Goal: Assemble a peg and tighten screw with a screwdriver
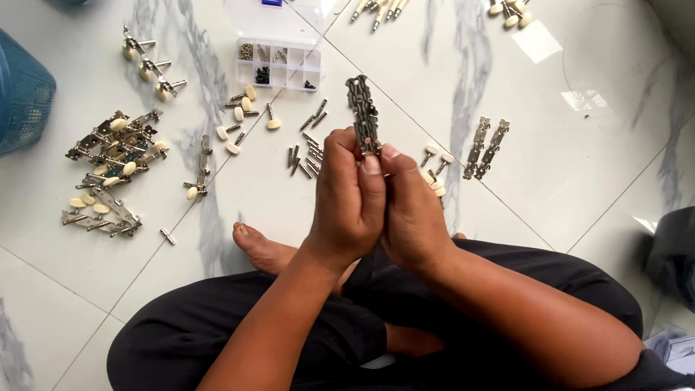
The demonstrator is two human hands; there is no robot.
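At the far left edge a blue plastic basket (pixel 22 90) stands on the white marble-veined tile floor (pixel 579 166). Right of it lies a heap of finished silver metal tuner strips with cream knobs (pixel 116 156), with three more such strips (pixel 150 64) above it and a single strip (pixel 200 170) lying apart, nearer my bare foot (pixel 262 247). Further right a few loose cream-knobbed pegs (pixel 242 116) are scattered below a clear plastic compartment box of small screws and parts (pixel 279 64). Just beside them sits a cluster of short grey metal shafts (pixel 308 148).

My left hand (pixel 346 199) is curled almost closed, its fingers wrapped round the lower end of a long grey metal tuner plate with punched holes (pixel 363 112). The plate stands nearly upright, rising out of the top of my fists, and most of its length is clear above my fingertips. My right hand (pixel 414 213) presses against the left, also closed, its thumb laid on the plate's base; I cannot tell whether anything smaller is pinched there. Both hands are raised over my crossed legs in dark trousers (pixel 217 333).

To the right of my hands a few cream-knobbed pegs (pixel 434 163) lie on the tile, and beyond them a pair of bare grey metal plates (pixel 486 148) rest side by side. At the top edge, more cream-tipped pegs (pixel 380 9) show.
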